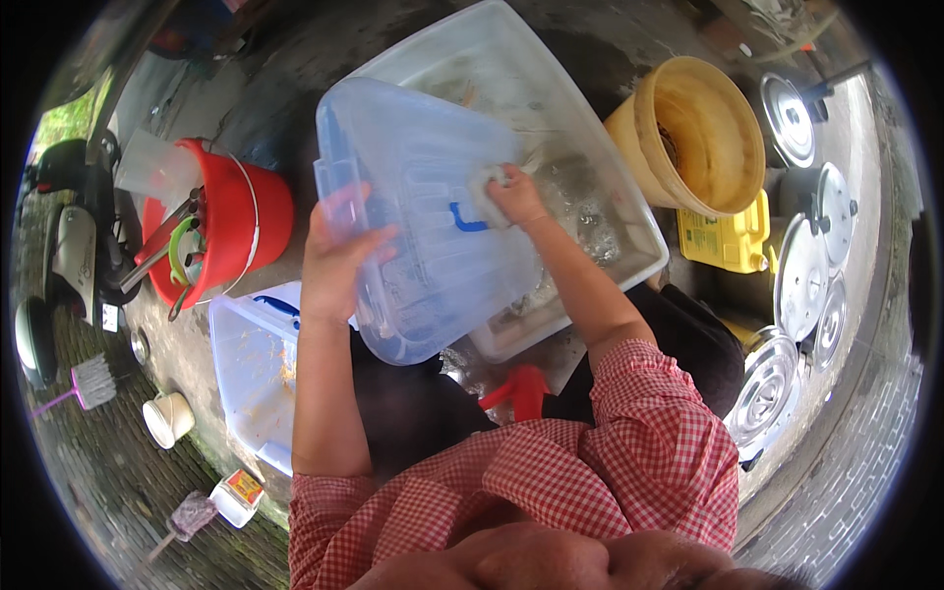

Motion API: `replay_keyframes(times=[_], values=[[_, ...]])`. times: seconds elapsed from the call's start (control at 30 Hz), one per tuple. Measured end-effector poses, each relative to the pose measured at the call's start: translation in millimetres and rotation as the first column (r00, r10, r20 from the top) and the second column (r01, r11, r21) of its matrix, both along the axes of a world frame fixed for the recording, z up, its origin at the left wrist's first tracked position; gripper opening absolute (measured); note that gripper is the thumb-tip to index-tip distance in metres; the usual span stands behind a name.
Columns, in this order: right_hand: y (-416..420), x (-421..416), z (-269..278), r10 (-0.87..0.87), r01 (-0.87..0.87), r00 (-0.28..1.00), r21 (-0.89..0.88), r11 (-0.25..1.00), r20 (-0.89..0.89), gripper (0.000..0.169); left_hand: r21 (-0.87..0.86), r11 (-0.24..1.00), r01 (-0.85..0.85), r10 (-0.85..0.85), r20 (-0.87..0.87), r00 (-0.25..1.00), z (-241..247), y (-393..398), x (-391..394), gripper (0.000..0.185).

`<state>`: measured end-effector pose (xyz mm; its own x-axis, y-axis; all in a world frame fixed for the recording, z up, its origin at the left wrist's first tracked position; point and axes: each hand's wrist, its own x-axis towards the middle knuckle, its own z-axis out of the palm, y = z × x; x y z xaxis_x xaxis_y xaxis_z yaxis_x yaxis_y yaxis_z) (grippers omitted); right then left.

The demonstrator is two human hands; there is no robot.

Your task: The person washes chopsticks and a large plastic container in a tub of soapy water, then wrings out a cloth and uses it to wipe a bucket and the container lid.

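Tilted over a large white plastic tub (549,63) is a translucent bluish plastic box lid (413,162). My left hand (343,247) grips its near left edge, some fingers showing through the plastic. A pale wet cloth (487,193) is bunched in my right hand (518,195) and pressed against the lid's face. Just beside the cloth is a blue handle (466,219) that shows on the lid. Shallow water with foam (601,243) covers the tub's bottom. By my left forearm a clear bluish plastic box (251,376) stands on the floor, with brownish scraps inside.
To the left stands a red bucket (269,214) of utensils. A yellowed plastic bucket (627,129) and a yellow jerrycan (719,240) are at the right, near several metal pot lids (800,276). A small white pail (168,419) and a mop head (94,381) lie farther left.
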<state>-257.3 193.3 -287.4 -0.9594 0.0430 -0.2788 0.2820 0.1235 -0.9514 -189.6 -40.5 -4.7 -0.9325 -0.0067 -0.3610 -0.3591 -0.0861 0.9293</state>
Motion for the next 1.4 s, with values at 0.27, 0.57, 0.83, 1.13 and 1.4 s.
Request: replay_keyframes(times=[0.27, 0.57, 0.83, 1.13, 1.4], values=[[-65.7, 29.1, 123.7, 0.076, -0.048, 0.99, 0.231, 0.972, -0.115, 0.031, 0.023, 0.99, -0.136, 0.136, 0.014, 0.991, -6.7, 1.1, 16.9, 0.058], [61.2, 66.0, -33.9, 0.29, -0.273, 0.943, 0.872, 0.406, 0.161, 0.033, -0.054, 0.995, -0.085, 0.085, -0.012, 0.996, -11.2, -13.9, 8.5, 0.056], [104.2, 37.5, -97.9, 0.02, -0.415, 0.876, 0.731, 0.541, 0.483, 0.042, -0.077, 0.996, -0.042, 0.041, -0.008, 0.999, -8.8, -0.6, -9.5, 0.052], [-11.2, -70.8, 101.6, 0.214, -0.272, 0.952, -0.283, 0.92, -0.219, 0.037, -0.172, 0.982, -0.08, 0.079, -0.009, 0.997, -19.4, -17.1, -2.8, 0.032], [-132.3, -31.5, 224.8, 0.166, -0.156, 0.986, -0.585, 0.796, -0.037, 0.046, -0.02, 0.989, -0.148, 0.147, -0.022, 0.989, -24.6, -11.2, 0.8, 0.029]])
